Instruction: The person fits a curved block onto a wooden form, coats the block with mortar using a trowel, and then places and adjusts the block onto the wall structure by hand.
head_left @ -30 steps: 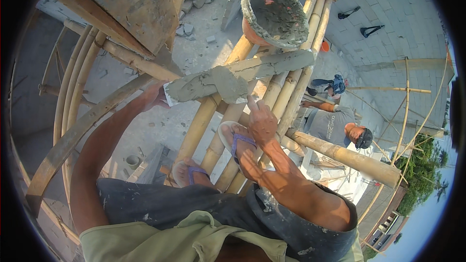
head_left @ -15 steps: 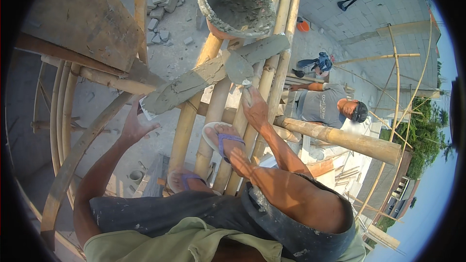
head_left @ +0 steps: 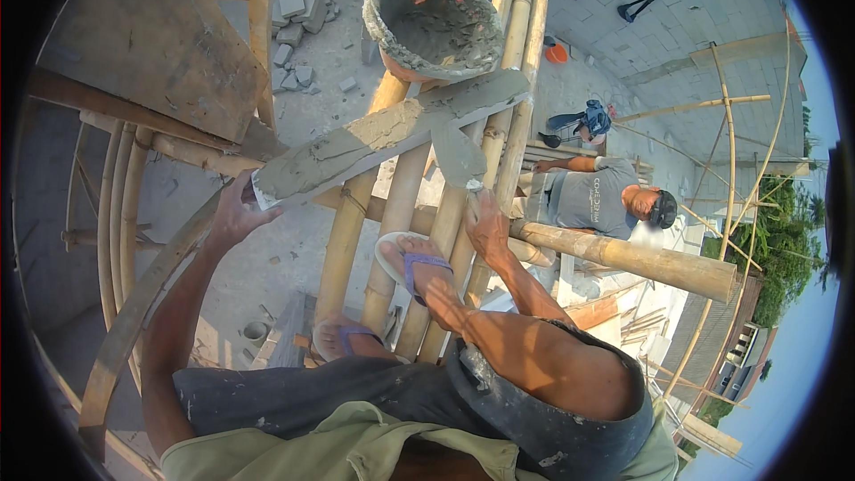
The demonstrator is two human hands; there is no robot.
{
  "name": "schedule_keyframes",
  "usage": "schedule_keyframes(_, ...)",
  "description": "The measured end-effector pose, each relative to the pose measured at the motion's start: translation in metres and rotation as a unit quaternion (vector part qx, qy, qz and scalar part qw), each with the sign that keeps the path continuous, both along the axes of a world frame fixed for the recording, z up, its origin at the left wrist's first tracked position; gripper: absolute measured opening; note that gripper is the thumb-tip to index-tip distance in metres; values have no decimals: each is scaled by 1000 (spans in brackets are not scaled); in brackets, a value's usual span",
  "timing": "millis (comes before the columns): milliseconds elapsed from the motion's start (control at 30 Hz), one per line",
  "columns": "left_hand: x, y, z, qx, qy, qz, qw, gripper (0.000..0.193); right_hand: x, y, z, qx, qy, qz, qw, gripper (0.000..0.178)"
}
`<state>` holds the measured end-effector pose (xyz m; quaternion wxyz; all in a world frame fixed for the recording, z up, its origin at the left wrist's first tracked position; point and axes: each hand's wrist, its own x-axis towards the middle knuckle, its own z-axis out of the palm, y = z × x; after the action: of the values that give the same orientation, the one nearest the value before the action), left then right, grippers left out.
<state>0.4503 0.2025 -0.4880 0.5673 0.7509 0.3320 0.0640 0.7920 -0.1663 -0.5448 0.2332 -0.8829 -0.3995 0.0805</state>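
Observation:
A long, narrow pale block lies slantwise in front of me, its top face coated with grey mortar. My left hand is closed on its left end, thumb below and fingers at the corner. The block's far right end reaches over the bamboo poles. In my right hand is a trowel, gripped by its handle; mortar covers the blade, which is at the block's near long side. Just beyond the block stands a bucket with mortar inside and caked round its rim.
Bamboo poles form the platform under my sandalled feet. A wooden board rises at the left. Broken blocks lie on the floor below. At the right, a person in a grey shirt stands lower down, past a thick bamboo pole.
The trowel has moved right and toward me, off the block's top. My left hand has shifted left and closed on the block's end. Mortar on the top looks smoother and more continuous.

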Motion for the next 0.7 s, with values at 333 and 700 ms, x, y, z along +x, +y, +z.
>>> schedule_keyframes(333,4,-2,5,-48,1,-5,999,71,-31,101,43,-6,50,7,999,39)
schedule_keyframes(700,7,-6,5,-102,-15,10,995,70,-41,30,67,-66,136,172,974,47)
